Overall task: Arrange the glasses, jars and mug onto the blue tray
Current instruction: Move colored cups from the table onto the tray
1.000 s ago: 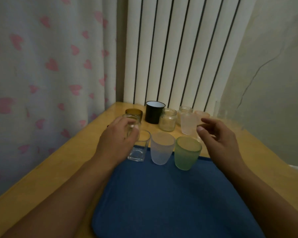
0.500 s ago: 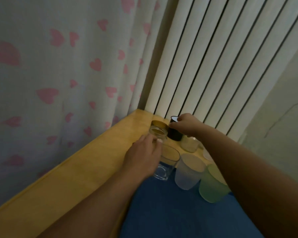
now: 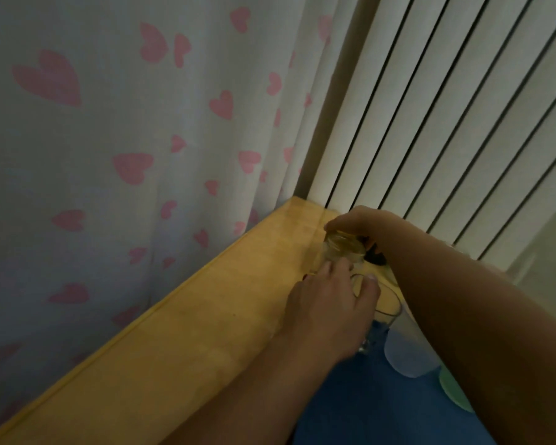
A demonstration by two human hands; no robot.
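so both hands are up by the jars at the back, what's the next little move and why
Probably lift the clear jar with the left hand and bring it back to the blue tray. The fingers are at its side, it stands on the wooden table off the tray, and the right hand reaches behind it.

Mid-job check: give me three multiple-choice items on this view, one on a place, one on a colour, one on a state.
1. Where is the frosted white cup?
A. on the blue tray
B. on the bare table
C. in a hand

2. What colour are the hearts on the curtain?
A. blue
B. pink
C. green

3. How does the clear jar stand?
A. upright
B. lying flat
C. upside down

Answers: 1 A, blue tray lies under it; 2 B, they are pink; 3 A, its mouth faces up between the left hand and right hand.
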